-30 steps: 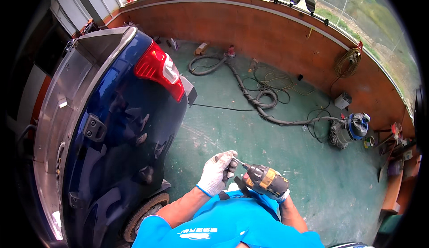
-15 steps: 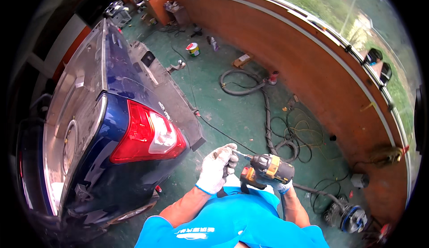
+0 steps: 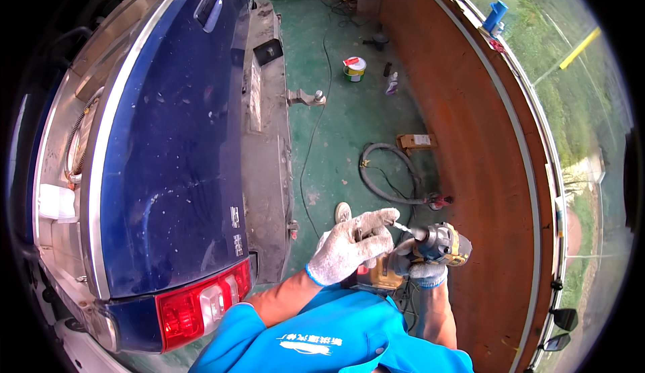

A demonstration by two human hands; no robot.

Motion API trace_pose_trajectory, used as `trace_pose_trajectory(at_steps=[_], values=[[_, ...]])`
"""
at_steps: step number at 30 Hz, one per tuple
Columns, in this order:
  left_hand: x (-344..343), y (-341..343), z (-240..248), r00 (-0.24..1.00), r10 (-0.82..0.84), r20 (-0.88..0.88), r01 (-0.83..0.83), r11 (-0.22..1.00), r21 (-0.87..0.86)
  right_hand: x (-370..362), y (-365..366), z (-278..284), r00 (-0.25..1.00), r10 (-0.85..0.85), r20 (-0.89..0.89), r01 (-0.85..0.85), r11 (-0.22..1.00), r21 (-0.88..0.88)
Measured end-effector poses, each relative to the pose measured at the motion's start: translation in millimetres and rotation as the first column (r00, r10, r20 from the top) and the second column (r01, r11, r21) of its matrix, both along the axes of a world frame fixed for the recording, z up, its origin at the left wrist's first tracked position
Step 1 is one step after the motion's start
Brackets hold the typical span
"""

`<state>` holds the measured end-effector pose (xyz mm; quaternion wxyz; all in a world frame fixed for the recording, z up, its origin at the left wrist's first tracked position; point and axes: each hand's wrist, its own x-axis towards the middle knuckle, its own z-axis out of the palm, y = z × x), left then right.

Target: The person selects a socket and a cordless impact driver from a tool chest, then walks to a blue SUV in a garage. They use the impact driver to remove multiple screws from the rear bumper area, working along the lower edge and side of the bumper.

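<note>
A yellow-and-black cordless drill (image 3: 453, 244) is in front of my chest, its chuck toward the left. My right hand (image 3: 424, 271), in a white-and-grey work glove, wraps round its handle. A thin, light-coloured bit (image 3: 401, 227) sticks out of the chuck. At its free end, the fingers of my gloved left hand (image 3: 349, 246) are closed in a pinch. The drill's yellow battery (image 3: 381, 273) shows below, partly behind the left hand.
A blue pickup tailgate (image 3: 175, 138) with a red tail light (image 3: 201, 306) and grey bumper (image 3: 269, 171) stands at left. A tow ball (image 3: 316, 97) juts from it. On the green floor lie a coiled hose (image 3: 376, 181), a cardboard box (image 3: 415, 141) and a paint bucket (image 3: 354, 70). An orange wall (image 3: 463, 124) runs along the right.
The view has swung left, bringing the tailgate and bumper into fuller sight. My left hand stays at the bit's end while my right hand keeps hold of the drill.
</note>
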<state>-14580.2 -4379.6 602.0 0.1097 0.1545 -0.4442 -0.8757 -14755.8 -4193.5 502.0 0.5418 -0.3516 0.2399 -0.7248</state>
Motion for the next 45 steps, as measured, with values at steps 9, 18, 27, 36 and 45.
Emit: trace_pose_trajectory(at_steps=[9,18,27,36,45], values=[[-103.5,-187.6,-122.5,0.804,0.189,0.563,-0.420,0.851,0.316,-170.7,-200.5,55.8,0.987,0.160,-0.002,-0.159,0.983,0.091],[-148.6,-313.4,-197.0,0.468,0.537,0.702,-0.564,0.793,-0.231,-283.4,-415.4,14.8,0.850,0.480,0.215,-0.521,0.825,0.219],[-182.1,-397.5,-276.3,-0.254,0.588,0.768,-0.124,0.767,-0.629,-392.2,-640.9,-46.4,0.655,0.755,0.031,-0.709,0.601,0.369],[-185.6,-478.4,-375.9,-0.479,0.759,0.440,0.332,0.621,-0.710,-475.5,-778.7,-117.3,0.350,0.391,-0.851,-0.511,0.842,0.177],[-160.2,-511.0,-409.1,-0.343,0.911,0.231,0.290,0.337,-0.896,-446.4,-823.5,-289.9,0.559,0.826,0.064,-0.829,0.557,0.053]])
